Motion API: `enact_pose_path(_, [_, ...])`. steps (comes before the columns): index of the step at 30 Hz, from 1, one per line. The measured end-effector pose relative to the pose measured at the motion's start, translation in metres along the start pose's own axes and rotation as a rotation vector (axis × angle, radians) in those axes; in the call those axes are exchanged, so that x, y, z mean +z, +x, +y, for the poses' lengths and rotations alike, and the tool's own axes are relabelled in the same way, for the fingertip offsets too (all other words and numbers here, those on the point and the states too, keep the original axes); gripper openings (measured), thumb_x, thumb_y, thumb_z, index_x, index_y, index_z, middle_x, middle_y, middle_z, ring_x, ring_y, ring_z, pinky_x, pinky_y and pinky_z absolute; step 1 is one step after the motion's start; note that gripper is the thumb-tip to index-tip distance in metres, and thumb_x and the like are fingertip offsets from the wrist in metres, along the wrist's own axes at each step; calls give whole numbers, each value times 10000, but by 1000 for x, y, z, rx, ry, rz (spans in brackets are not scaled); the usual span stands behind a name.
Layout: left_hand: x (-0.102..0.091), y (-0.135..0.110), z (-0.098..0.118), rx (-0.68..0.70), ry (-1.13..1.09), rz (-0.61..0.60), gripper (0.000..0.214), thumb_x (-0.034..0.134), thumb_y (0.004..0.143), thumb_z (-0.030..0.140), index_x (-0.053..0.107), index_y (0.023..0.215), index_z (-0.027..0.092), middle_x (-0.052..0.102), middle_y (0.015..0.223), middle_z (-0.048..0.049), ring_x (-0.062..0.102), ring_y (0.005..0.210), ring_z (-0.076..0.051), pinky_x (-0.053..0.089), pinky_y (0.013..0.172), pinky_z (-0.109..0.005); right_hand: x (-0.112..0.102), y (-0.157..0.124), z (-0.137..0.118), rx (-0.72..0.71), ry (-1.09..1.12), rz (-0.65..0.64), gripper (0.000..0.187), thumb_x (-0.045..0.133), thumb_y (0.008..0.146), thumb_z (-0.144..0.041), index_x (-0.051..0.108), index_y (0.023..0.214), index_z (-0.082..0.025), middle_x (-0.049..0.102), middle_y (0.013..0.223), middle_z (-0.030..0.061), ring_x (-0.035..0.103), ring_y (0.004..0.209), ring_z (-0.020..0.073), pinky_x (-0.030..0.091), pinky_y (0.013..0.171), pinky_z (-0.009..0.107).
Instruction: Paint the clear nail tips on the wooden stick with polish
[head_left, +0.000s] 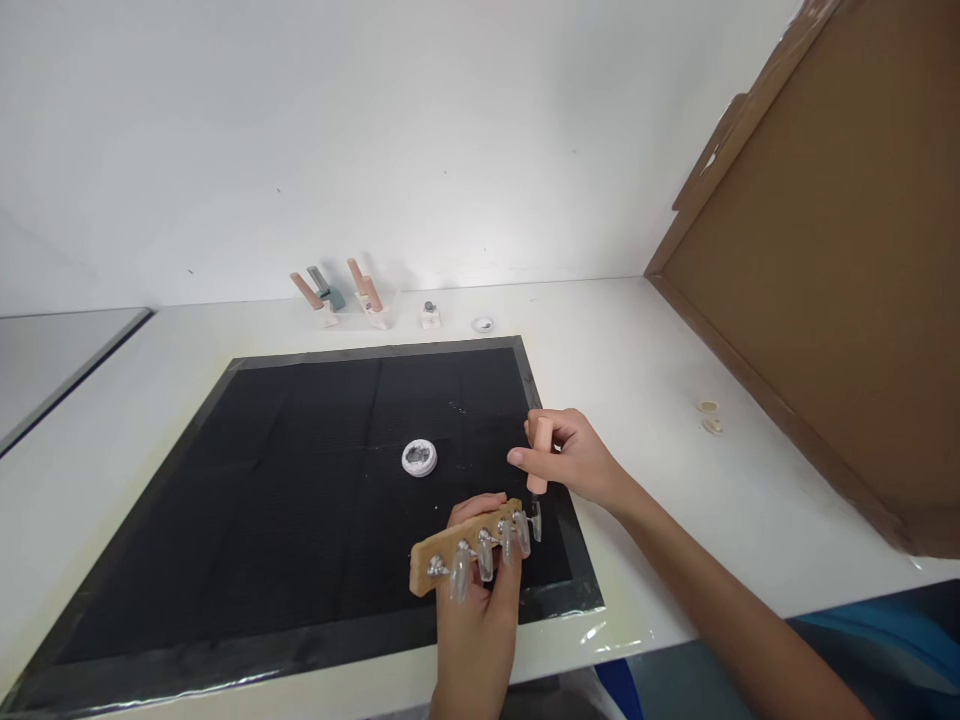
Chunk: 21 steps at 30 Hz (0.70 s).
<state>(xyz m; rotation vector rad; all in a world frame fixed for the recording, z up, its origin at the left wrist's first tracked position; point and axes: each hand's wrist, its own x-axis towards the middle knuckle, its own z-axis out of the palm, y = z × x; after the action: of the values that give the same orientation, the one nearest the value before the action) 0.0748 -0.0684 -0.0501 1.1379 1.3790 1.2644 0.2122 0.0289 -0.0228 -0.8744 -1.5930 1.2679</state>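
Working from afar, I have the left hand (478, 605) gripping the bar (450, 546) over the near right part of the mat (300, 480), clear tips (460, 576) along it. The right hand (576, 458) pinches the brush (542, 437), its lower end at the rightmost tip; I cannot tell if they touch. I judge this a coating step, calling next for a light stroke and steady bar.
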Motion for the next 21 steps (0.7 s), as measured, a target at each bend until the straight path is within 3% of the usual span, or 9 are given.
enact_pose_path(21, [4,-1,1,14,-29,74,177,607,790,276,599,955,211,568,1043,-66,610,925,-228,553,767,-383,-3,2,-2,10,-7,42,434,669,781,-278,359,484,-216,550,419,-39,304,433,96,256,423,243])
